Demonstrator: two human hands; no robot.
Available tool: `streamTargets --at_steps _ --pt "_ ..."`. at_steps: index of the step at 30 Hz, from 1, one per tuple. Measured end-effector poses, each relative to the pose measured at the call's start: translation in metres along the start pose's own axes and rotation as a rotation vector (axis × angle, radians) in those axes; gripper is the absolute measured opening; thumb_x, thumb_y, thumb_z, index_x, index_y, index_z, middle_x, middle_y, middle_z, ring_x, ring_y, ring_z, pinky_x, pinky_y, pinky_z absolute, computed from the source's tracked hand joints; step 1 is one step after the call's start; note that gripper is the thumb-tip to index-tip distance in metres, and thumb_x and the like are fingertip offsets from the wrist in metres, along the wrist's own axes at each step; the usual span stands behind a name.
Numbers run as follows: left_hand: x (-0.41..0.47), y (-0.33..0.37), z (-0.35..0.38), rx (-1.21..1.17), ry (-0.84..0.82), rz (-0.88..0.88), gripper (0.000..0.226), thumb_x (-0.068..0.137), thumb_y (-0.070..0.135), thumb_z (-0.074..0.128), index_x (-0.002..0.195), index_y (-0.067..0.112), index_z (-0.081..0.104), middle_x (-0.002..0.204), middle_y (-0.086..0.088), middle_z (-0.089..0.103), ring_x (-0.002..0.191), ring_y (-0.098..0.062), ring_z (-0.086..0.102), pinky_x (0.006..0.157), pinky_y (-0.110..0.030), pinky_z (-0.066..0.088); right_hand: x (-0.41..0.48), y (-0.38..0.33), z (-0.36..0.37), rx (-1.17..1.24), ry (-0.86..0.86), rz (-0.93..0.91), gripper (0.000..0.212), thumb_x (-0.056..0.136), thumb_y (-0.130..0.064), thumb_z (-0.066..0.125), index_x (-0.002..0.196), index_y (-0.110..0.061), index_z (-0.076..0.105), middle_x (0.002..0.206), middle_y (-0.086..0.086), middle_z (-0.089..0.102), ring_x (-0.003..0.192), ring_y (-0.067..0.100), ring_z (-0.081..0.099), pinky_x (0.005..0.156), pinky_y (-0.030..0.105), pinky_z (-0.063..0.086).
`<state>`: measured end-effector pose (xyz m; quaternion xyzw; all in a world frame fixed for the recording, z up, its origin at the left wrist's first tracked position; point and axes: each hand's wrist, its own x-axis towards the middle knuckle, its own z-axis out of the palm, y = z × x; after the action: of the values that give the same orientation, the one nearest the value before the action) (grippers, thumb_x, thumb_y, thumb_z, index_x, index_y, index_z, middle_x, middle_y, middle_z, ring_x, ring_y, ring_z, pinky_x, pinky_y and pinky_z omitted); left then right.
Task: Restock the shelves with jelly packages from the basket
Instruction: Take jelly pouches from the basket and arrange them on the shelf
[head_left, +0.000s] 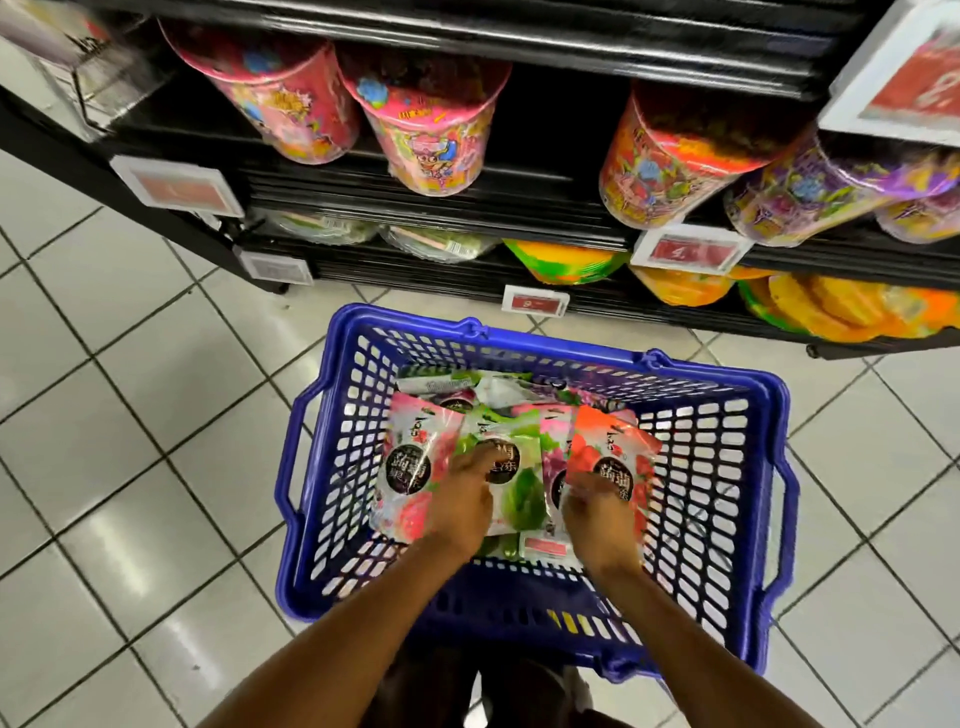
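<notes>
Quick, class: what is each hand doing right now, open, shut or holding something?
Left hand: lies on the pink package and green package; grip cannot be told.
Right hand: grips the red package.

— What sort of place is this?
— A shop, a grocery aisle. The left hand (460, 501) and right hand (597, 514) grip jelly packets (410, 467) inside a blue plastic shopping basket (519, 610), which stands on a white tiled floor (130, 415).
— And beyond the grip?
— Black shelves (467, 208), stocked with rows of bright sweet tubs (431, 135). Red-and-white price tags (691, 252) are clipped to the shelf edges, the nearest just past the basket's far rim. Up and right of the grip, orange bags (831, 312) fill the lowest shelf.
</notes>
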<state>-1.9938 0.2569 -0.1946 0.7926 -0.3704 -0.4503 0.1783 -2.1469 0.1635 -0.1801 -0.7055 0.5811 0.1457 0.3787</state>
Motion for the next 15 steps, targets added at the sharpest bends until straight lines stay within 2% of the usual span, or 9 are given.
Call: streamTargets --at_steps 2,4,6,7,8,10,12,13,15 --pt "0.000 -0.016 0.005 -0.077 0.231 -0.208 0.036 0.087 -0.001 0.056 0.122 0.009 0.058 0.130 -0.010 0.053 0.121 -0.027 0.050 0.103 -0.031 0.041 0.012 -0.016 0.012 0.075 -0.126 0.030 0.024 0.096 -0.007 0.050 0.114 -0.008 0.067 0.108 0.015 0.071 0.089 0.023 0.066 0.071 0.024 0.045" --pt "0.004 -0.026 0.006 -0.184 0.307 -0.351 0.029 0.087 0.005 0.062 0.115 0.003 0.059 0.119 -0.014 0.057 0.112 -0.031 0.055 0.100 -0.040 0.045 0.023 -0.031 0.024 0.103 -0.151 0.115 0.027 0.099 -0.017 0.050 0.120 -0.003 0.060 0.115 0.019 0.067 0.102 0.033 0.064 0.081 0.036 0.050" --pt "0.011 -0.028 0.004 -0.382 0.249 -0.415 0.032 0.085 0.003 0.066 0.115 0.007 0.057 0.110 -0.006 0.062 0.102 -0.025 0.060 0.089 -0.028 0.052 0.032 -0.041 0.034 0.116 -0.132 0.176 0.046 0.096 -0.030 0.057 0.132 -0.003 0.048 0.122 0.019 0.063 0.109 0.036 0.062 0.085 0.039 0.049" --pt "0.013 -0.025 0.002 -0.489 0.190 -0.433 0.035 0.085 0.004 0.068 0.116 0.013 0.056 0.105 0.001 0.064 0.095 -0.019 0.063 0.081 -0.018 0.054 0.035 -0.044 0.038 0.159 -0.125 0.217 0.058 0.092 -0.035 0.063 0.138 -0.005 0.041 0.126 0.017 0.062 0.111 0.036 0.062 0.083 0.036 0.048" --pt "0.016 -0.023 0.001 -0.572 0.135 -0.470 0.035 0.085 0.008 0.070 0.117 0.015 0.057 0.103 0.003 0.067 0.090 -0.015 0.065 0.076 -0.016 0.054 0.038 -0.046 0.040 0.231 -0.132 0.262 0.067 0.089 -0.039 0.067 0.141 -0.008 0.038 0.128 0.014 0.061 0.112 0.035 0.062 0.082 0.033 0.047" --pt "0.022 -0.017 -0.007 -0.671 0.100 -0.589 0.022 0.087 0.028 0.070 0.105 0.017 0.064 0.098 0.000 0.070 0.077 -0.009 0.067 0.067 -0.013 0.053 0.042 -0.047 0.044 0.393 -0.205 0.327 0.068 0.083 -0.043 0.072 0.137 -0.011 0.048 0.125 0.011 0.063 0.109 0.032 0.063 0.084 0.031 0.048" --pt "0.022 -0.012 -0.017 -0.728 0.044 -0.654 0.025 0.087 0.049 0.064 0.086 0.024 0.066 0.082 0.003 0.068 0.062 -0.003 0.065 0.051 -0.009 0.049 0.039 -0.041 0.042 0.522 -0.280 0.362 0.057 0.079 -0.042 0.077 0.123 -0.009 0.061 0.116 0.008 0.067 0.101 0.026 0.065 0.082 0.030 0.053" --pt "0.022 -0.011 -0.021 -0.653 0.001 -0.624 0.033 0.086 0.055 0.062 0.087 0.023 0.068 0.084 0.002 0.070 0.068 -0.008 0.067 0.057 -0.012 0.052 0.035 -0.038 0.037 0.581 -0.298 0.368 0.052 0.077 -0.038 0.079 0.117 -0.009 0.064 0.110 0.006 0.069 0.096 0.023 0.066 0.075 0.027 0.053" --pt "0.018 -0.007 -0.029 -0.613 -0.001 -0.528 0.041 0.075 0.053 0.073 0.097 0.019 0.071 0.107 -0.005 0.072 0.091 -0.016 0.068 0.077 -0.021 0.054 0.025 -0.030 0.025 0.663 -0.319 0.346 0.031 0.076 -0.033 0.081 0.097 -0.013 0.070 0.094 -0.001 0.073 0.088 0.020 0.066 0.061 0.020 0.049"
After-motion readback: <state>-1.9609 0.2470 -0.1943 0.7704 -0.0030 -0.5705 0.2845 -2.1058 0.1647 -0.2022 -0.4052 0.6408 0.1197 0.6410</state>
